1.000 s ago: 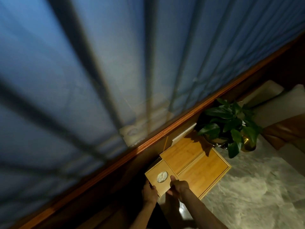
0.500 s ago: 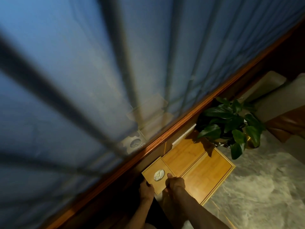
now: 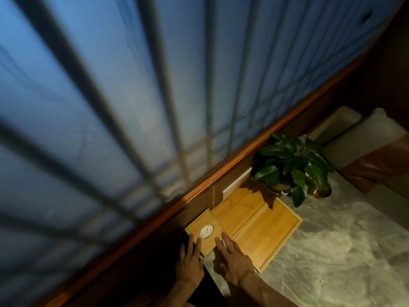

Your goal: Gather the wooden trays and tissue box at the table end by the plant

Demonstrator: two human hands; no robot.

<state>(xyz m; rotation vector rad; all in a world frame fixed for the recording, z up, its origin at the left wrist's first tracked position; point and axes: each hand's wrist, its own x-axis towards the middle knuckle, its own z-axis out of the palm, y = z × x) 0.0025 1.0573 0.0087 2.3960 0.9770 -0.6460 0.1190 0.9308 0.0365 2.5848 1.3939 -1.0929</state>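
We see both hands flat and open at the near corner of the worktop (image 3: pixel 332 251), a pale marbled slab. The left hand (image 3: pixel 190 260) lies with its fingers spread, fingertips (image 3: pixel 198 240) resting on the near edge of the tissue box (image 3: pixel 204 231); it grips nothing. The right hand (image 3: pixel 232 258) is likewise splayed, fingertips on the box's right corner where it meets the nearer tray (image 3: pixel 265 231); it grips nothing either.

The box is wooden, with an oval slot showing white tissue (the slot faces up). It sits touching the trays at the worktop end by the wall. Two trays lie side by side, long edges touching; the farther tray (image 3: pixel 239 207) reaches up to the plant (image 3: pixel 292 165). The plant's pot stands just beside the trays' far end, and its leaves cast a shadow on them. A wooden rail (image 3: pixel 221 171) runs along the wall behind.
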